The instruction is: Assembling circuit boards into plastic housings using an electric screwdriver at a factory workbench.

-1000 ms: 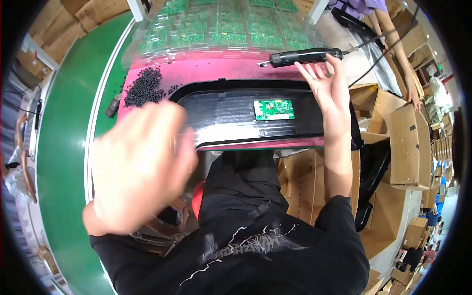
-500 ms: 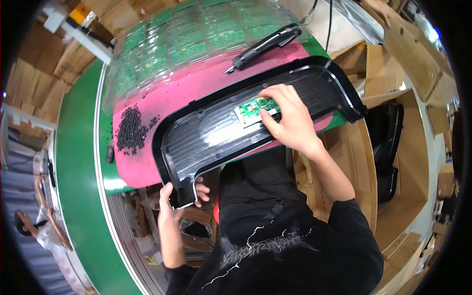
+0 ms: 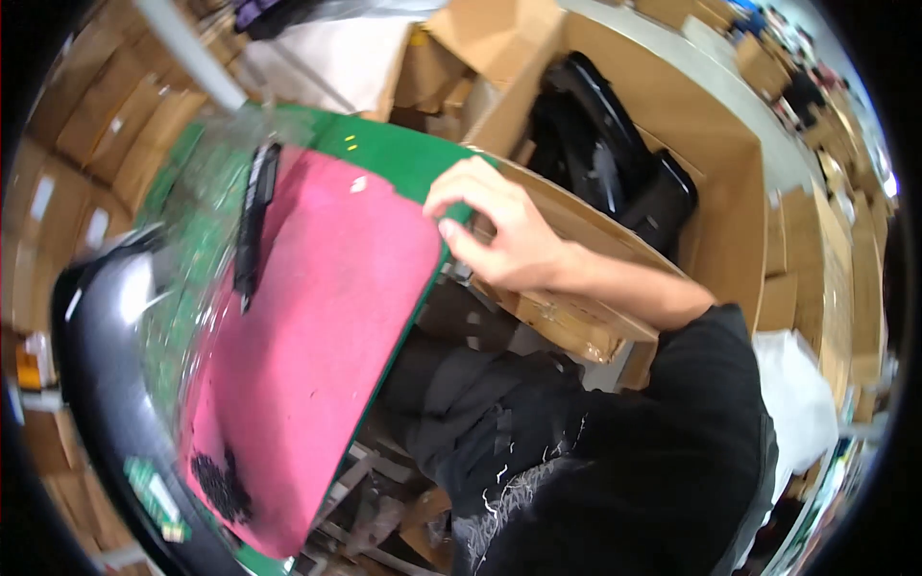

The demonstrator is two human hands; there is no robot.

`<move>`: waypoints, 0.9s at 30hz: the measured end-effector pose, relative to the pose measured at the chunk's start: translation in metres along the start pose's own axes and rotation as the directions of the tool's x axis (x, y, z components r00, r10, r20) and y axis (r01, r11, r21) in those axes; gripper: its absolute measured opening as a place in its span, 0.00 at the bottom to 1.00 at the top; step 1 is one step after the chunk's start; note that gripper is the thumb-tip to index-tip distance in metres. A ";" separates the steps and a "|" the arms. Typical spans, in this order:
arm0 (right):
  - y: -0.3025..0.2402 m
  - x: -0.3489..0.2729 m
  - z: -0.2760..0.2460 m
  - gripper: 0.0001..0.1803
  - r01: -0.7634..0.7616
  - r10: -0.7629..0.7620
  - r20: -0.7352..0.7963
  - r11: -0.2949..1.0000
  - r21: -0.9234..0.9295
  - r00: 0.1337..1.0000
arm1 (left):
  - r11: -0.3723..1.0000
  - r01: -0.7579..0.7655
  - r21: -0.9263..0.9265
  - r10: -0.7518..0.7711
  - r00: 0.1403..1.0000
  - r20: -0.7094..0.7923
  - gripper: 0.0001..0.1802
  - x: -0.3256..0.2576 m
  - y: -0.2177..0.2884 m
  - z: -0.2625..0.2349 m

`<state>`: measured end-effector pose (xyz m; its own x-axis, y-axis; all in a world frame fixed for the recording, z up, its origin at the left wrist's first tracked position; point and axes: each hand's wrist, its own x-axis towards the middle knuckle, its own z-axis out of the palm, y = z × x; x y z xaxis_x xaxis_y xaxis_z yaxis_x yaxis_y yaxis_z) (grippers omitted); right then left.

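My right hand [image 3: 495, 219] is over the near right corner of the pink mat [image 3: 327, 298], with its fingers curled, the thumb apart and nothing visible between them. My left hand is out of view. At the far left, a long black plastic cover [image 3: 101, 374] stretches past the mat's left side. A green circuit board [image 3: 157, 499] lies on its lower part. A black electric screwdriver [image 3: 254, 226] rests beside the mat, its tip pointing toward me. Small black screws [image 3: 223, 488] form a pile at the mat's lower left.
Clear plastic trays of green circuit boards [image 3: 178, 331] lie between the cover and the mat. A big open cardboard box [image 3: 711, 182] stands right of the green bench [image 3: 379, 149], with black plastic covers [image 3: 600, 144] inside. Stacked cartons [image 3: 106, 125] line the far left.
The view has swung toward the right. My right hand has let go of the circuit board and is now at the bench's edge. The cover now appears far left, and my left hand has left the view.
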<state>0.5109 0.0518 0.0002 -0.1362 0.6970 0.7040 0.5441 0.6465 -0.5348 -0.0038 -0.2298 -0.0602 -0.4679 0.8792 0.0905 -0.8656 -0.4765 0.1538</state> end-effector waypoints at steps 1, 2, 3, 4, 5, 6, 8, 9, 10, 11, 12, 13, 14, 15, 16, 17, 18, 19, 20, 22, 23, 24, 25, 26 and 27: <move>0.006 0.001 -0.008 0.10 -0.076 0.076 -0.005 0.997 -0.011 0.997 | 0.892 -0.264 0.367 0.289 0.957 -0.014 0.16 0.001 0.003 0.013; 0.016 0.000 -0.016 0.09 -0.135 0.135 -0.017 0.990 -0.030 0.991 | 0.594 -0.451 0.666 0.537 0.839 0.089 0.17 0.007 0.004 0.016; 0.029 -0.002 -0.030 0.10 -0.163 0.161 -0.033 0.982 -0.096 0.986 | 0.506 -0.614 0.606 0.746 0.664 0.052 0.17 0.022 0.039 -0.004; 0.041 -0.004 -0.040 0.10 -0.182 0.177 -0.042 0.972 -0.152 0.983 | 0.362 -0.751 0.553 0.903 0.429 -0.009 0.17 0.033 0.072 -0.024; 0.058 -0.006 -0.045 0.11 -0.216 0.206 -0.069 0.954 -0.208 0.976 | 0.343 -0.760 0.552 0.923 0.382 -0.049 0.14 0.038 0.043 0.006; 0.080 -0.014 -0.051 0.12 -0.251 0.234 -0.096 0.930 -0.267 0.968 | 0.565 -0.564 0.602 0.725 0.688 -0.035 0.14 0.026 -0.002 0.043; 0.148 -0.051 -0.083 0.15 -0.388 0.342 -0.185 0.835 -0.390 0.921 | 0.818 -0.331 0.471 0.391 0.920 -0.033 0.16 0.027 0.020 0.055; 0.152 -0.072 -0.114 0.16 -0.487 0.411 -0.261 0.733 -0.476 0.873 | 0.849 -0.295 0.439 0.346 0.938 -0.037 0.16 0.041 0.034 0.036; 0.177 -0.096 -0.141 0.19 -0.600 0.547 -0.274 0.608 -0.519 0.791 | 0.767 -0.534 0.355 0.617 0.766 -0.181 0.17 0.054 0.044 0.027; 0.215 -0.133 -0.165 0.21 -0.719 0.676 -0.332 0.434 -0.543 0.658 | 0.602 -0.735 0.313 0.794 0.505 -0.339 0.19 0.069 0.055 0.018; 0.235 -0.142 -0.169 0.25 -0.759 0.816 -0.292 0.248 -0.603 0.499 | 0.588 -0.739 0.329 0.803 0.488 -0.341 0.19 0.078 0.072 0.003; 0.249 -0.145 -0.174 0.34 -0.769 0.953 -0.222 0.016 -0.639 0.204 | 0.624 -0.693 0.360 0.781 0.558 -0.279 0.19 0.082 0.093 -0.003; 0.253 -0.154 -0.177 0.36 -0.712 0.974 -0.216 -0.102 -0.694 0.071 | 0.662 -0.639 0.392 0.741 0.636 -0.215 0.19 0.087 0.110 -0.008; 0.250 -0.164 -0.182 0.32 -0.697 0.983 -0.175 -0.166 -0.698 -0.059 | 0.693 -0.582 0.426 0.689 0.708 -0.155 0.19 0.091 0.127 -0.013; 0.251 -0.172 -0.182 0.27 -0.674 0.972 -0.169 -0.236 -0.700 -0.165 | 0.714 -0.527 0.461 0.632 0.768 -0.101 0.20 0.093 0.144 -0.021; 0.253 -0.190 -0.189 0.24 -0.672 0.956 -0.178 -0.289 -0.682 -0.232 | 0.737 -0.458 0.498 0.552 0.832 -0.052 0.20 0.103 0.155 -0.030; 0.271 -0.218 -0.197 0.26 -0.682 0.936 -0.178 -0.344 -0.645 -0.304 | 0.750 -0.389 0.535 0.465 0.885 -0.008 0.20 0.111 0.167 -0.038; 0.283 -0.236 -0.197 0.31 -0.705 0.935 -0.180 -0.350 -0.617 -0.306 | 0.747 -0.327 0.579 0.379 0.925 0.033 0.21 0.117 0.184 -0.047; 0.288 -0.247 -0.194 0.36 -0.729 0.934 -0.178 -0.353 -0.586 -0.310 | 0.732 -0.268 0.626 0.287 0.955 0.074 0.21 0.123 0.199 -0.050; 0.296 -0.257 -0.178 0.39 -0.767 0.933 -0.149 -0.355 -0.534 -0.328 | 0.673 -0.173 0.719 0.112 0.985 0.132 0.22 0.124 0.228 -0.054; 0.295 -0.252 -0.170 0.42 -0.795 0.932 -0.141 -0.358 -0.489 -0.333 | 0.642 -0.134 0.755 0.038 0.989 0.144 0.22 0.110 0.201 -0.042; 0.298 -0.254 -0.162 0.46 -0.808 0.930 -0.123 -0.362 -0.465 -0.346 | 0.641 -0.155 0.751 0.072 0.987 0.143 0.22 0.136 0.169 -0.032; 0.299 -0.254 -0.155 0.50 -0.818 0.931 -0.099 -0.356 -0.453 -0.350 | 0.499 -0.162 0.851 0.132 0.985 0.110 0.23 0.163 0.090 -0.010; 0.290 -0.253 -0.153 0.51 -0.834 0.935 -0.053 -0.337 -0.438 -0.350 | 0.345 -0.144 0.927 0.202 0.976 0.076 0.24 0.169 0.017 0.029; 0.286 -0.256 -0.152 0.48 -0.848 0.947 -0.027 -0.298 -0.439 -0.319 | 0.181 -0.111 0.977 0.294 0.954 0.054 0.26 0.182 -0.040 0.057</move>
<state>0.8277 0.0114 -0.2616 0.5814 0.3815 -0.7186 0.3167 -0.9197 -0.2320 -0.0443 -0.0508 0.0066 -0.6912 0.6988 0.1843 0.0693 -0.1897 0.9794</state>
